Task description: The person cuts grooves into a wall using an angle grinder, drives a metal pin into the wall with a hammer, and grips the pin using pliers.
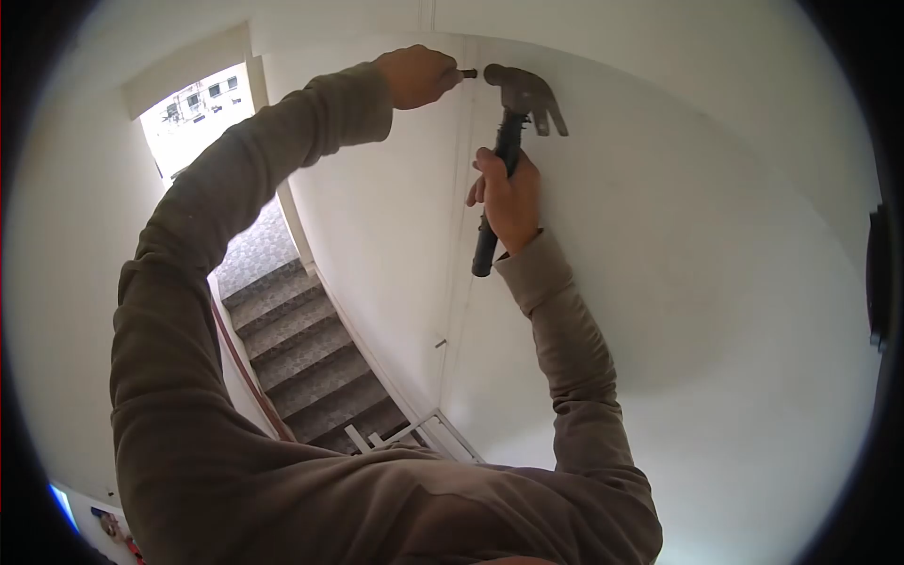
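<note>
My right hand [513, 202] is wrapped around the dark grip of a claw hammer [516, 89]. Its striking face points left, and the claw curves out to the right. Just left of the hammer's face, my left hand [419, 77] is closed on a short dark metal rod [468, 73]. The rod's end sticks out toward the hammer, with a small gap between them. Most of the rod is hidden in my fingers, so its exact kind is unclear. Both hands are raised in front of a white wall [659, 245].
A thin vertical strip [461, 179] runs down the wall, and a small peg [441, 344] juts out lower down. Speckled stairs [315, 363] with a reddish handrail [252, 377] lie at the lower left. White bars [414, 431] stand near my chest. A bright window [198, 118] is upper left.
</note>
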Available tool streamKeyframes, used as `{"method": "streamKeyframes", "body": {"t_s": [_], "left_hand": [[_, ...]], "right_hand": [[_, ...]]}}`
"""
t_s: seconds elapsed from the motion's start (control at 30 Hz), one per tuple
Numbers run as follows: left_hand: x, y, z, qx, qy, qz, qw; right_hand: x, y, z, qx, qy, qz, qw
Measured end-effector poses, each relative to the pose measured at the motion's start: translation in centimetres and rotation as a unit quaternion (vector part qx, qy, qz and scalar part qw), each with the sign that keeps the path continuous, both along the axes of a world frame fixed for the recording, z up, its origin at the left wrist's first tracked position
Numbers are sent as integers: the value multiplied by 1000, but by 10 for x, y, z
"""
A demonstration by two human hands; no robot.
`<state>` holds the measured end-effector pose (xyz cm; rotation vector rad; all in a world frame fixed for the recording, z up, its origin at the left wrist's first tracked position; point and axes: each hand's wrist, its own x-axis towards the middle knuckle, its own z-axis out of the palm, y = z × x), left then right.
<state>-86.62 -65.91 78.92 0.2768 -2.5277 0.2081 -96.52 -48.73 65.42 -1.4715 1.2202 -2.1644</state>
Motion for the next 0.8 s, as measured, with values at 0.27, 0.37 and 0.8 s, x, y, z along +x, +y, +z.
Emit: {"method": "streamKeyframes", "body": {"t_s": [0.27, 0.37, 0.8], "left_hand": [[3, 15, 7, 31, -12, 43, 999], [8, 3, -9, 0, 28, 22, 999], [8, 16, 10, 39, -51, 34, 997]], "right_hand": [[-5, -6, -3, -35, -14, 1, 999], [1, -7, -6, -18, -7, 9, 1000], [-2, -4, -6, -47, -2, 13, 999]]}}
